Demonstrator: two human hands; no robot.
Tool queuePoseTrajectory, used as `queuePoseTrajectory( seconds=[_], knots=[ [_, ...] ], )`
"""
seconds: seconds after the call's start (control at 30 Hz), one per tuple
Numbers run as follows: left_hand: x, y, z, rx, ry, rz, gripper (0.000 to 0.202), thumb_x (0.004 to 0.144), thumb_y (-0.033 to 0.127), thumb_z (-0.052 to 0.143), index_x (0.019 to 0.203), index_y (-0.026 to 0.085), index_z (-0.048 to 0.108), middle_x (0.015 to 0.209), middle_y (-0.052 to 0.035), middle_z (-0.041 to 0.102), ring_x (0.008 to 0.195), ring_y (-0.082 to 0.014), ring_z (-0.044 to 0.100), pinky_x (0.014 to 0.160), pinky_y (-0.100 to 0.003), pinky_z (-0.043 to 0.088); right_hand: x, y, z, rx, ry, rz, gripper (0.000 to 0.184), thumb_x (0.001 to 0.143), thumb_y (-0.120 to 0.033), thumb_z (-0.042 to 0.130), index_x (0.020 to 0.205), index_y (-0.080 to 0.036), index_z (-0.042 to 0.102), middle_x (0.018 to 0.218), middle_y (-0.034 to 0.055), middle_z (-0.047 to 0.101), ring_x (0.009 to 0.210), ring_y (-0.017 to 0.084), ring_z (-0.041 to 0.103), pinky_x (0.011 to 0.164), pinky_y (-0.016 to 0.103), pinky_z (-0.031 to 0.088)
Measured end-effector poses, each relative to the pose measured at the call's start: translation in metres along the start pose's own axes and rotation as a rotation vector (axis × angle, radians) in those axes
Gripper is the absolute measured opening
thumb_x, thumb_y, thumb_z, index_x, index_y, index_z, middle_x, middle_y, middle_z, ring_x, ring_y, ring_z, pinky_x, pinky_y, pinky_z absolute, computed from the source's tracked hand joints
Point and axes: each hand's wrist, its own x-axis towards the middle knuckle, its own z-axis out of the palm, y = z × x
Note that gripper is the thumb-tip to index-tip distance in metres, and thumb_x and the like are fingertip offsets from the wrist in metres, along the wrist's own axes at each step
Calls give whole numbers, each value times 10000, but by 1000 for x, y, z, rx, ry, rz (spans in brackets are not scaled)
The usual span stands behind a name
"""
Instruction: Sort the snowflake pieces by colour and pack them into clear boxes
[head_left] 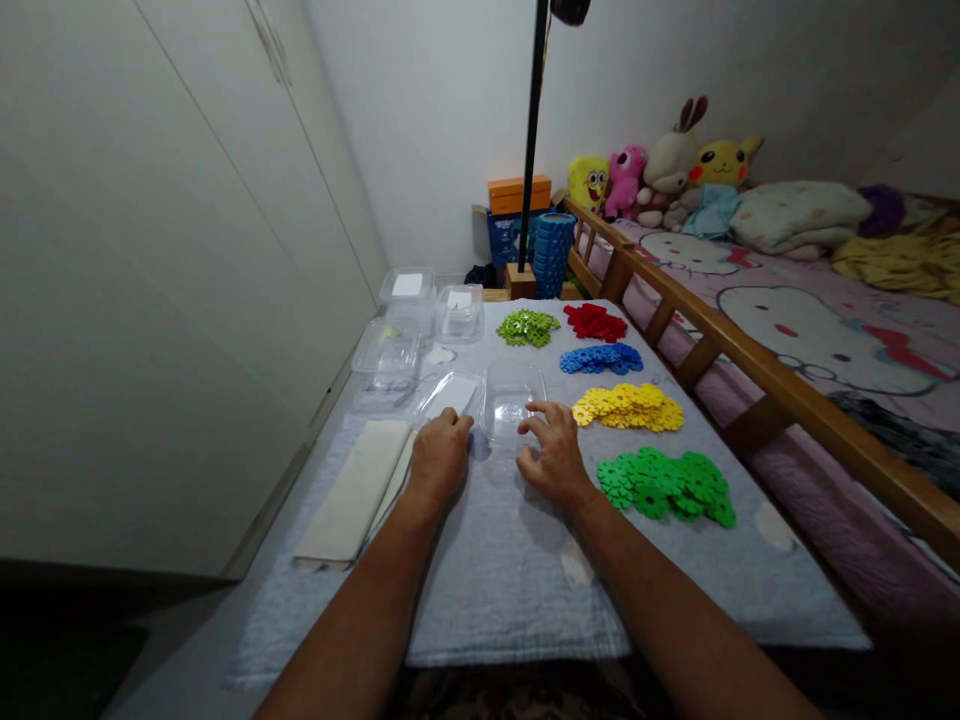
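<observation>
My left hand [441,450] is closed at the near edge of a clear plastic lid [426,400], which bears a white paper label [459,396]; its fingertips are partly hidden. Just right of the lid, a clear plastic container [516,378] sits on the cloth. Over that container's near right corner is my right hand [553,452], its fingers curved and apart with nothing between them. Flower-shaped plastic pieces lie in piles to the right: yellow pieces [628,406] beside my right hand and green pieces [667,484] nearer to me.
Blue pieces [601,358], red pieces [595,322] and light green pieces [528,327] lie farther back. More clear containers [386,350] stand at the back left. A folded beige cloth [356,490] lies left. A black pole [531,140] rises behind; a wooden bed rail [720,350] borders the right.
</observation>
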Motion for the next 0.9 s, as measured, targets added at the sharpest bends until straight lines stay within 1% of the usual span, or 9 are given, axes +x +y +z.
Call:
queuePoseTrajectory(
  seconds=[0.13, 0.23, 0.33, 0.4, 0.53, 0.6, 0.67, 0.77, 0.9],
  knots=[
    [-1, 1, -1, 0, -15, 39, 291, 949, 176, 448, 1025, 201, 729, 939, -98, 638, 908, -255, 620, 770, -352, 435, -1, -1, 0, 27, -9, -10, 239, 658, -82, 580, 853, -216, 613, 1199, 102, 590, 1165, 296, 477, 1043, 485, 375],
    [-1, 2, 0, -27, 46, 27, 253, 921, 201, 506, 1060, 193, 717, 989, -118, 640, 984, -284, 594, 828, -385, 449, -1, 1, 1, 30, -1, -24, 214, 665, -77, 571, 825, -216, 599, 1174, 103, 598, 1147, 292, 483, 1033, 483, 379],
    [-2, 1, 2, -67, 142, -29, 285, 856, 261, 615, 1122, 196, 694, 1146, -144, 620, 1113, -326, 543, 927, -436, 444, -1, 2, 1, 32, 2, -27, 226, 651, -73, 572, 820, -222, 589, 1166, 94, 600, 1140, 289, 489, 1029, 482, 380],
    [-3, 0, 5, -84, 189, -70, 357, 817, 309, 663, 1156, 199, 679, 1297, -165, 563, 1241, -371, 473, 1028, -500, 395, -1, 2, 1, 36, -1, -23, 225, 642, -76, 574, 809, -226, 582, 1171, 87, 600, 1142, 289, 490, 1026, 481, 380],
    [-2, -3, 9, -86, 155, -148, 420, 783, 348, 680, 1171, 190, 657, 1490, -203, 410, 1424, -474, 273, 1119, -649, 234, -2, 2, 0, 47, -3, -24, 196, 649, -90, 583, 790, -226, 574, 1177, 87, 597, 1145, 290, 487, 1022, 477, 381],
    [-1, -5, 10, -92, 113, -163, 442, 795, 350, 662, 1206, 187, 638, 1508, -212, 395, 1419, -465, 299, 1116, -639, 242, -2, 2, -1, 55, -3, -33, 185, 656, -93, 585, 788, -224, 573, 1172, 89, 598, 1141, 287, 488, 1018, 472, 382],
    [1, -8, 10, -99, 78, -149, 492, 817, 370, 644, 1276, 195, 606, 1503, -207, 414, 1370, -422, 384, 1105, -582, 292, -2, 1, -1, 61, -4, -42, 181, 657, -95, 588, 788, -221, 574, 1169, 90, 599, 1136, 285, 489, 1012, 469, 382],
    [2, -11, 7, -88, 50, -146, 622, 825, 484, 644, 1379, 218, 548, 1490, -192, 446, 1283, -393, 459, 1062, -531, 339, -2, 0, -2, 58, 5, -49, 154, 677, -111, 599, 786, -217, 577, 1164, 87, 602, 1132, 284, 492, 1000, 471, 377],
    [1, -8, 3, -31, 35, -170, 666, 797, 628, 630, 1334, 237, 588, 1423, -176, 508, 1205, -403, 483, 1015, -533, 340, -1, -2, -3, 48, 17, -41, 106, 707, -144, 618, 764, -222, 575, 1153, 78, 612, 1131, 285, 492, 992, 472, 371]
  ],
)
